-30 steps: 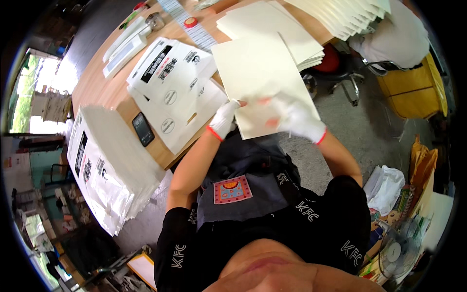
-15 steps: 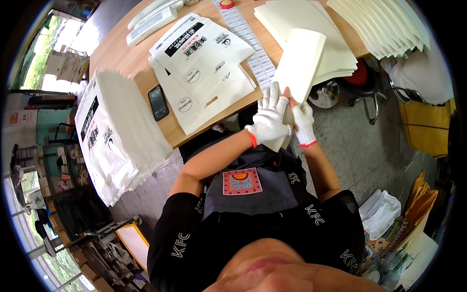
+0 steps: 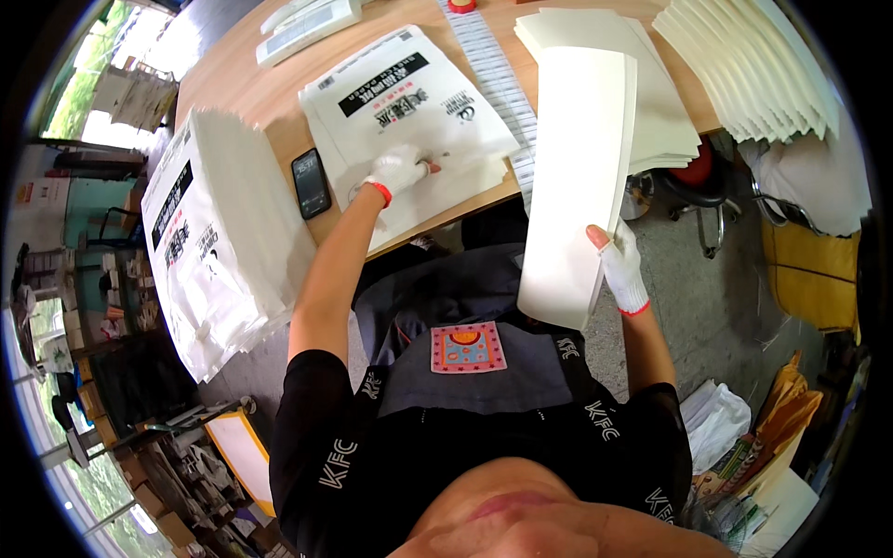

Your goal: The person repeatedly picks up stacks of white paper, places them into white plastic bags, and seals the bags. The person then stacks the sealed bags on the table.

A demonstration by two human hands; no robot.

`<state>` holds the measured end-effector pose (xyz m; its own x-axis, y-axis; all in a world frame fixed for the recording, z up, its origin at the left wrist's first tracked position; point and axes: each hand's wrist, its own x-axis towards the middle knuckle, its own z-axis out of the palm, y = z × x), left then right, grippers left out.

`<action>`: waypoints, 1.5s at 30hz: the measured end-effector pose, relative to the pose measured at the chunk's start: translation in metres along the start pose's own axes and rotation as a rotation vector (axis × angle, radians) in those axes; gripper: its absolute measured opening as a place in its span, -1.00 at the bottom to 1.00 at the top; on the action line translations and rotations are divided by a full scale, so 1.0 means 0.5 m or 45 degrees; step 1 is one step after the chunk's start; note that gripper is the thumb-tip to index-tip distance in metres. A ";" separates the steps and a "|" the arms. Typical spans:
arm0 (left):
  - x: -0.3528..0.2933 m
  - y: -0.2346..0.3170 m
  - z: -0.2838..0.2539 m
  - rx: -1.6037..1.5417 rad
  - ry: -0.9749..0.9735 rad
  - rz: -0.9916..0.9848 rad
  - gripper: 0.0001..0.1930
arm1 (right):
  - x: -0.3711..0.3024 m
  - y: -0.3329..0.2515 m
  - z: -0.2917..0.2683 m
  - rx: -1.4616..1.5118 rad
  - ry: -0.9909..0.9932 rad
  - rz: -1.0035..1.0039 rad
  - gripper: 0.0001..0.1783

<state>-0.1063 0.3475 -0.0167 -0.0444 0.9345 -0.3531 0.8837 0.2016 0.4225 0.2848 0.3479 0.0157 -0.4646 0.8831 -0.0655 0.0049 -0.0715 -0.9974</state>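
Observation:
My right hand (image 3: pixel 623 265), in a white glove with bare thumb tip, grips a long folded cream paper sheet (image 3: pixel 577 186) by its right edge. The sheet stands over my lap and the table's front edge, its two layers slightly apart at the lower end. Farther left, my gloved left hand (image 3: pixel 400 169) is closed at the near edge of the upper white printed bag (image 3: pixel 419 102) on the table. Its fingers curl and partly hide the bag's edge. Another white bag (image 3: pixel 409 209) lies beneath.
A black phone (image 3: pixel 311 184) lies left of the bags, beside a tall stack of white printed bags (image 3: pixel 233 223). Cream sheets (image 3: pixel 656 102) and a fanned pile (image 3: pixel 744 65) occupy the right side. A ruler-like strip (image 3: pixel 484 65) runs between. A stool (image 3: pixel 702 186) stands right.
My left hand has left the cream sheet and moved left to the white bags. The right hand keeps the sheet, now lower and more upright. The upper bag appears shifted nearer.

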 end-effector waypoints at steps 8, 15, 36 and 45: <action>-0.018 -0.020 -0.042 -0.812 0.295 -0.006 -0.73 | 0.018 -0.068 0.048 -1.170 -0.224 -0.388 -0.50; -0.093 0.044 -0.191 -1.720 0.287 0.292 -0.58 | 0.054 -0.087 0.108 -1.891 -0.607 -0.332 -0.61; -0.225 0.271 0.021 -0.591 0.883 0.769 -0.79 | 0.112 0.019 0.326 -1.718 -0.331 -0.743 -0.59; -0.352 0.167 0.185 -0.241 0.735 0.550 -0.73 | 0.049 0.097 0.231 -1.669 0.095 -0.502 -0.71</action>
<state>0.0184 0.1730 0.0036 0.0048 0.9370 0.3493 0.7848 -0.2200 0.5793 0.1713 0.3127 -0.0307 -0.5823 0.7680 0.2667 0.7303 0.6383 -0.2434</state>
